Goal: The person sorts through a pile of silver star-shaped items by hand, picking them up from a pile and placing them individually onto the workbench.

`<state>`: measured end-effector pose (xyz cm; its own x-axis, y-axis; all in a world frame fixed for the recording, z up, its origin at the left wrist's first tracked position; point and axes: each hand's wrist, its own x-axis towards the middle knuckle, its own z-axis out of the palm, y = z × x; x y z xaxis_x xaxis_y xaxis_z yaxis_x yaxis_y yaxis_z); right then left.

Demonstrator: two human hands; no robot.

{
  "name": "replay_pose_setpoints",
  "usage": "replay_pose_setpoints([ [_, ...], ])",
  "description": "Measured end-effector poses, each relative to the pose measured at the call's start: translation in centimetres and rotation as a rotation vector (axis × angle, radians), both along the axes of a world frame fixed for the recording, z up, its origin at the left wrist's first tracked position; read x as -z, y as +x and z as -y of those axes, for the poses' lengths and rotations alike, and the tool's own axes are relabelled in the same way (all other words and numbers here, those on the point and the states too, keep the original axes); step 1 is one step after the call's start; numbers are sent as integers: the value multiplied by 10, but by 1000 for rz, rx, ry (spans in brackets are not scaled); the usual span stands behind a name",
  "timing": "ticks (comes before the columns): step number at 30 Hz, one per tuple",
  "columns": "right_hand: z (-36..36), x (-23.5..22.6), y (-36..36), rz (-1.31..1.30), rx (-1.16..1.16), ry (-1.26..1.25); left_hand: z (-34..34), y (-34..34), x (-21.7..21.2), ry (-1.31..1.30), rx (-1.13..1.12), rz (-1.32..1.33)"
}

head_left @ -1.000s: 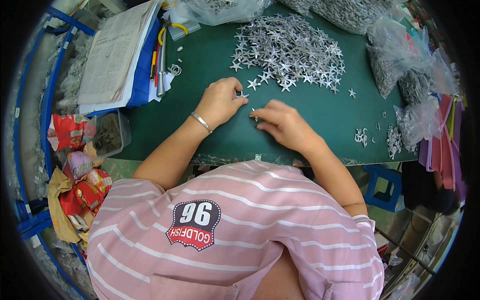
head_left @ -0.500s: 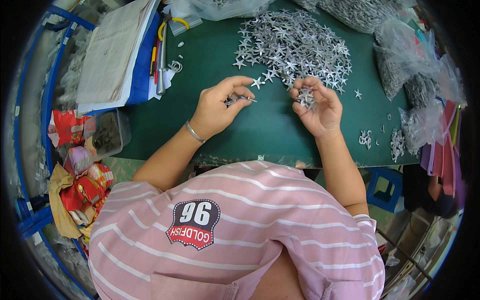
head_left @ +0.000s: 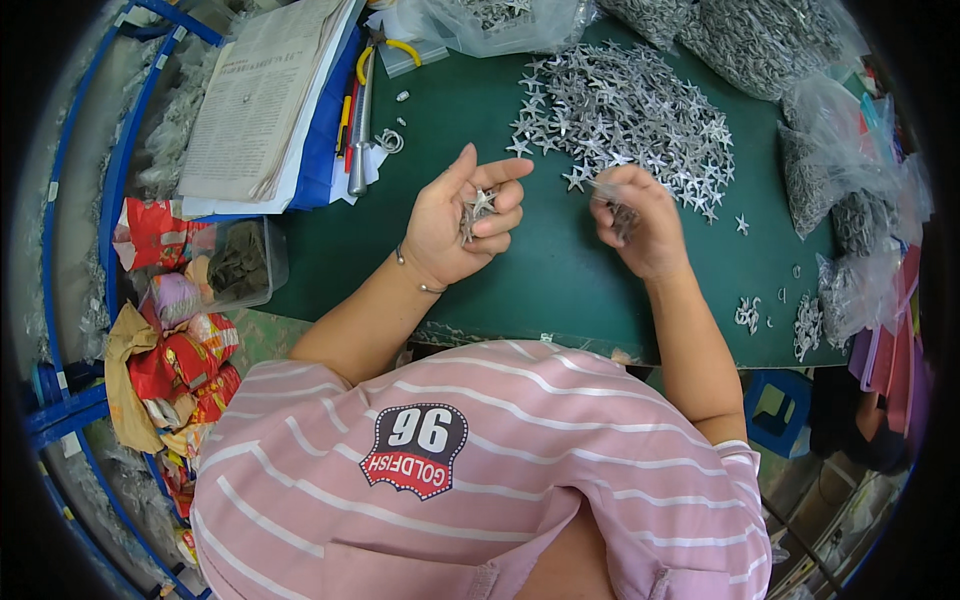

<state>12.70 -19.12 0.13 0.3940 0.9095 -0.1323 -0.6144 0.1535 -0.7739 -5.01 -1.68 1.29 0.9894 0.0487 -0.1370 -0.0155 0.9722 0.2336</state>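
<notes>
A large heap of small silver metal stars lies on the green tabletop, some lying loose at its edges. My left hand, palm up and wearing a thin bangle, has its lower fingers curled around a few metal stars; the thumb and forefinger are apart. At the near side of the heap, my right hand curls its fingers around more metal stars. Motion blurs those fingertips and partly hides how many stars they hold.
Newspapers lie on a blue folder at the left, beside yellow-handled pliers, pens and a metal rod. A clear plastic tub sits at the left edge. Bags of metal pieces line the back and right; small metal parts lie near right.
My left hand has turned palm up, and its thumb and forefinger have spread apart, showing the stars inside. My right hand has turned, its fingers closing further over its stars. The view has shifted slightly.
</notes>
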Motion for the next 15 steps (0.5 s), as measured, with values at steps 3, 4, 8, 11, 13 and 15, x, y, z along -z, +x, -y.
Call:
replay_pose_setpoints([
  [3,-2,-19,3,-233,139,192,7,5,-5,166,-38,-6],
  [4,-4,-20,6,-88,167,47,8,6,-5,228,-51,-4],
  [8,-27,-13,-4,911,192,-378,4,10,-4,467,-53,3],
  [11,-34,-8,-24,1812,114,-553,-1,11,-10,644,-75,-8],
  [13,-30,1,-26,1775,150,-411,-3,10,-14,666,-82,-28],
  [15,-20,-5,-25,1372,20,-401,-10,8,-14,752,-114,-64],
])
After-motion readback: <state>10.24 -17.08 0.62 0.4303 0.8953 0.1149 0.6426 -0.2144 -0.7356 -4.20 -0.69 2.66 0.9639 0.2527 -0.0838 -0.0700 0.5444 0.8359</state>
